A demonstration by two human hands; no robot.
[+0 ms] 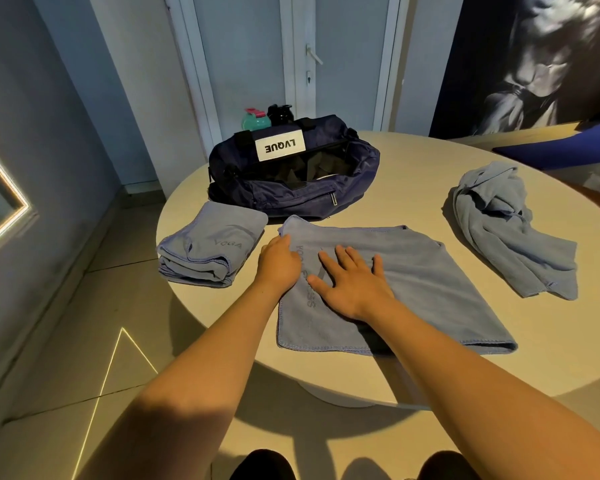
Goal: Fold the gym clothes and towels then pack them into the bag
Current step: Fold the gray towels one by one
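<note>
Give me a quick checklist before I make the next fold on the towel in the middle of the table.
1. Middle towel lies flat on the table: ok.
2. Right hand rests flat on the middle towel, fingers spread: ok.
3. Left hand has a grip on the towel's left edge: cannot tell, its fingers are hidden from this angle.
4. Bag is open for packing: ok, its top gapes.
5. Folded towel is clear of the fold: ok, it lies apart on the left.
6. All towels are folded: not ok, the crumpled towel lies on the right.
</note>
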